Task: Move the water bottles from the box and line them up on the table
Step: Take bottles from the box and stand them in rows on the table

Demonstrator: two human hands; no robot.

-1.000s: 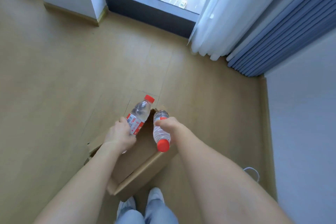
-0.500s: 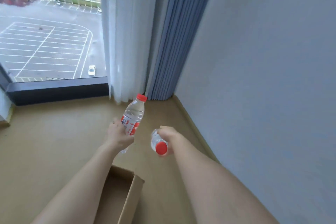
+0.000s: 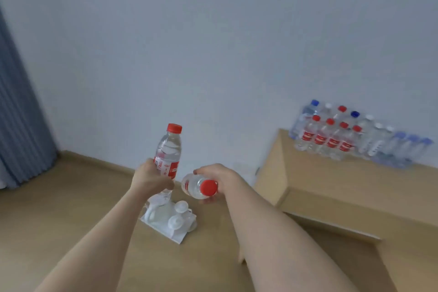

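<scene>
upright bottle [image 3: 168, 149]: red cap up, lower half inside the left hand [image 3: 151, 178]
tipped bottle [image 3: 199, 187]: just right of it, cap towards the camera, in the right hand [image 3: 218, 178]
held count: two, one per hand
hands: each wrapped tight round its bottle
table [image 3: 355, 185]: far right; four red-labelled bottles [image 3: 327, 141] in front, others behind too blurred to count
floor: white plastic pack [image 3: 169, 219] under the hands

Clear, glossy plastic shines on the upright bottle [image 3: 168, 147] my left hand [image 3: 151, 178] grips and on the second bottle [image 3: 189, 185] in my right hand [image 3: 219, 175], both with smooth red caps. The table [image 3: 343, 187] and floor [image 3: 59, 208] look like pale matt wood; the curtain [image 3: 19, 114] is blue pleated cloth, the wall [image 3: 213, 42] matt and smooth.
</scene>
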